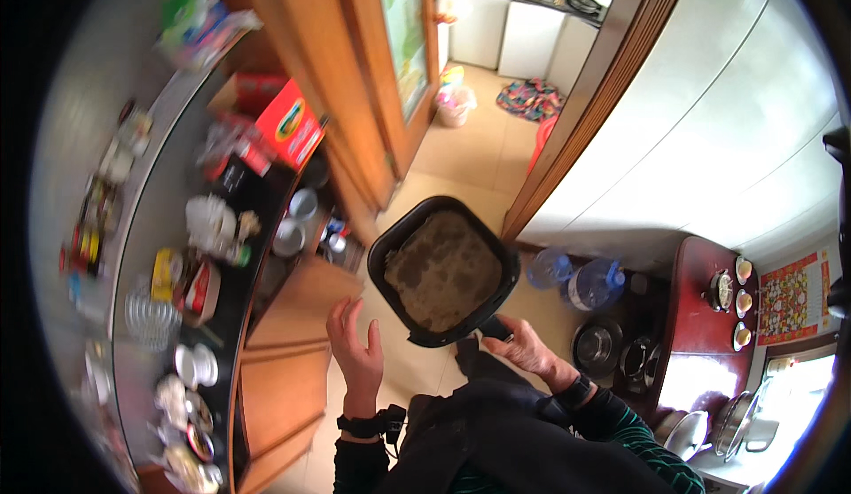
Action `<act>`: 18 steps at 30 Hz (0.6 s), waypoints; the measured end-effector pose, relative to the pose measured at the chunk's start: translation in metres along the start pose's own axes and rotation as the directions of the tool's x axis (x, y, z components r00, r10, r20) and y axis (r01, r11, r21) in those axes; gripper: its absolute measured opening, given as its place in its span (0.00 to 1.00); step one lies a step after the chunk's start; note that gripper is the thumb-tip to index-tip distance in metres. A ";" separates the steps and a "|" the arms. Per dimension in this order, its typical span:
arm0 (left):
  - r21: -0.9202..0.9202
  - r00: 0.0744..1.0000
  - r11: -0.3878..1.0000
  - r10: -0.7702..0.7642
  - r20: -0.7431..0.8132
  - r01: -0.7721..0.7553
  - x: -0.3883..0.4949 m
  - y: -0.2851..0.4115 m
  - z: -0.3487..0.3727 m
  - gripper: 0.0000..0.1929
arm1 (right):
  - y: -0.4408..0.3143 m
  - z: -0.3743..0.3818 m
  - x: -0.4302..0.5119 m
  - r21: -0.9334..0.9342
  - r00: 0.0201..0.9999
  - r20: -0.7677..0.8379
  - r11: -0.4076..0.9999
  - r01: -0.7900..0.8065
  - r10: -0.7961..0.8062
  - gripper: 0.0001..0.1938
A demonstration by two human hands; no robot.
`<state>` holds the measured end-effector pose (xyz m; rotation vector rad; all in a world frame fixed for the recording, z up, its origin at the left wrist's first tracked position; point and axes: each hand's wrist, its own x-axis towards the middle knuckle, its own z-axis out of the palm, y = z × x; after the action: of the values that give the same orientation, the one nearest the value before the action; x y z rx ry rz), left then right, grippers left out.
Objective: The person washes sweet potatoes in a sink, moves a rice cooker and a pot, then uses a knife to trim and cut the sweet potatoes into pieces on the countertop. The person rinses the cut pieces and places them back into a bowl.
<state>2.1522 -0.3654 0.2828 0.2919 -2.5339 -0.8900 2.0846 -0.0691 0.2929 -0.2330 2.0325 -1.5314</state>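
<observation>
My right hand grips the black handle of a square air fryer basket, which I hold out in front of my body. Inside it lies a brown, darkly stained sheet that looks like a paper liner and covers the bottom. My left hand is raised to the left of the basket, apart from it, its fingers spread and nothing in them.
On the left, a sideboard carries jars, packets and a red box; one cabinet door hangs open. Beyond a wooden doorway lies a kitchen with a bin. To the right are water bottles, pots and a red table.
</observation>
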 end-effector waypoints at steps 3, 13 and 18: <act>-0.040 0.996 0.996 0.080 0.047 -0.078 0.075 0.025 0.039 0.22 | -0.003 -0.038 0.058 -0.004 0.996 -0.012 0.996 -0.093 0.093 0.26; -0.209 0.973 0.966 0.181 0.143 -0.149 0.308 0.009 0.163 0.21 | -0.034 -0.115 0.284 0.334 0.963 -0.160 0.930 -0.155 0.218 0.20; -0.286 0.941 0.926 0.300 0.159 -0.248 0.452 0.011 0.220 0.20 | -0.071 -0.165 0.372 0.246 0.921 -0.368 0.968 -0.038 0.130 0.19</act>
<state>1.6499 -0.3885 0.2864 -0.2447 -2.5080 -1.1714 1.6768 -0.1289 0.2610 0.2662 2.0849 -1.8556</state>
